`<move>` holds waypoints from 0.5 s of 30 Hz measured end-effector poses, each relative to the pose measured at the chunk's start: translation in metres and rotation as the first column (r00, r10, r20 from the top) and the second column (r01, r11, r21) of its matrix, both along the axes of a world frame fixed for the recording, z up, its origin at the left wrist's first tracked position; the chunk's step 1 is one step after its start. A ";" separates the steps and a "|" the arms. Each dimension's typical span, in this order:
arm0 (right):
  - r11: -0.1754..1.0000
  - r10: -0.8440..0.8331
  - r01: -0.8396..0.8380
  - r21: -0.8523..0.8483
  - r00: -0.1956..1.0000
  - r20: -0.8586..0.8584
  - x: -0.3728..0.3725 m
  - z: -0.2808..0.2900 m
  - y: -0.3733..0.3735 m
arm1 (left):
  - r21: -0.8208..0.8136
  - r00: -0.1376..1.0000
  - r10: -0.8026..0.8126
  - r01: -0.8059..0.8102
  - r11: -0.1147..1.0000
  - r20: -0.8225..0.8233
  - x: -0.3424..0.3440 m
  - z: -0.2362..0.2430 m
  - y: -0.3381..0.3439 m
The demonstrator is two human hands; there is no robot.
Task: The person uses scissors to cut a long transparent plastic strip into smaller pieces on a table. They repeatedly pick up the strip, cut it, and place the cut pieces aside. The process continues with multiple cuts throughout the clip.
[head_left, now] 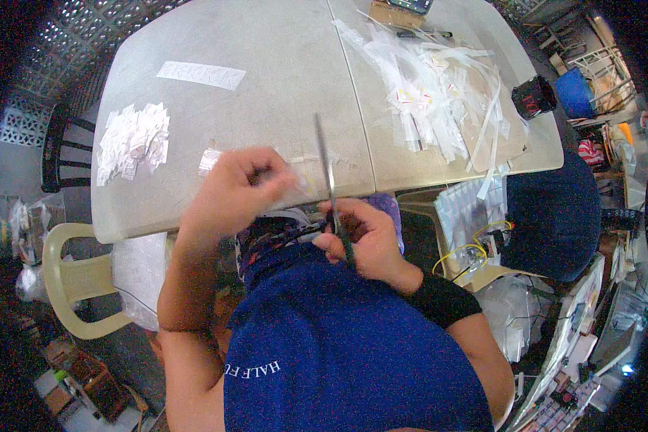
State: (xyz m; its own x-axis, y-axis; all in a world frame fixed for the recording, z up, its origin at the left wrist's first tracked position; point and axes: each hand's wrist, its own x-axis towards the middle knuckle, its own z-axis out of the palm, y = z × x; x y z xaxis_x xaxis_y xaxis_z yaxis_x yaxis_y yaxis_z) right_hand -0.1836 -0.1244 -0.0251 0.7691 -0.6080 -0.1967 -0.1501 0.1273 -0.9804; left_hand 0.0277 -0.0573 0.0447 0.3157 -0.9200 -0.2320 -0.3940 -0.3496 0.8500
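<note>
My right hand (367, 236) grips a pair of scissors (322, 147) at the table's near edge, in front of my body. The blades point away from me and look close together. To its left, my left hand (239, 189) is raised over the edge, blurred, its fingers curled in toward the thumb. Whatever those fingers hold is too smeared to make out. Faint, pale translucent strips (306, 180) lie beside its fingertips. Small white cut pieces (209, 161) rest on the table just behind the left hand.
A heap of small white labels (133, 142) lies at the table's left, with a printed strip (201, 74) farther back. Tangled clear and white strip scraps (439, 93) cover the right side. A dark cup (534, 97) stands at the right edge. A beige chair (68, 281) is at left.
</note>
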 end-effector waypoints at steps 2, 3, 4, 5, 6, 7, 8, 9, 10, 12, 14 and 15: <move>0.997 -0.054 0.043 0.067 0.985 0.164 0.004 0.005 -0.004 | 0.025 0.984 -0.132 0.136 0.990 -0.120 -0.009 0.003 0.010; 0.992 -0.084 0.057 0.116 0.966 0.244 0.006 0.007 -0.006 | -0.008 0.960 -0.207 0.209 0.978 -0.190 -0.011 0.003 0.014; 0.994 -0.078 0.055 0.099 0.966 0.248 0.006 0.010 -0.009 | 0.035 0.963 -0.200 0.209 0.977 -0.179 -0.011 0.002 0.017; 0.996 -0.079 0.069 0.055 0.975 0.207 0.007 0.012 -0.014 | 0.113 0.981 -0.152 0.166 0.980 -0.123 -0.008 0.001 0.020; 0.997 -0.079 0.078 0.010 0.983 0.165 0.008 0.013 -0.017 | 0.110 0.988 -0.134 0.142 0.984 -0.078 -0.002 0.000 0.024; 0.996 -0.074 0.081 -0.041 0.986 0.152 0.008 0.013 -0.019 | 0.109 0.993 -0.112 0.115 0.987 -0.027 0.005 -0.001 0.028; 0.996 -0.075 0.063 0.070 0.981 0.177 0.008 0.013 -0.020 | 0.033 0.998 -0.033 0.035 0.999 -0.051 0.012 -0.003 0.032; 1.000 0.007 -0.009 0.022 0.994 0.114 0.009 0.011 -0.020 | -0.035 0.996 0.052 -0.055 0.998 -0.074 0.019 -0.004 0.036; 0.995 0.101 -0.099 -0.027 0.992 0.072 0.009 0.009 -0.020 | -0.023 0.982 0.170 -0.172 0.985 -0.079 0.025 -0.006 0.040; 0.966 0.254 -0.254 -0.044 0.967 0.014 0.011 0.005 -0.012 | -0.046 0.930 0.290 -0.307 0.951 -0.225 0.037 -0.004 0.051; 0.920 0.372 -0.364 -0.143 0.927 0.037 0.016 0.002 -0.002 | -0.063 0.885 0.391 -0.419 0.906 -0.253 0.042 -0.004 0.057; 0.894 0.423 -0.412 -0.174 0.905 0.031 0.019 0.001 0.003 | -0.056 0.872 0.413 -0.441 0.896 -0.261 0.043 -0.003 0.059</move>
State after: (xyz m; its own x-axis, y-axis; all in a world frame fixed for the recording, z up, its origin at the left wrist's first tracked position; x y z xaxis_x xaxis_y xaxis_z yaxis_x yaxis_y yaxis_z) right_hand -0.1650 -0.1216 -0.0243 0.9670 -0.2466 -0.0639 -0.0889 -0.0914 -0.9918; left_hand 0.0703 0.0021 0.0413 0.6320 -0.7318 -0.2549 -0.0103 -0.3369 0.9415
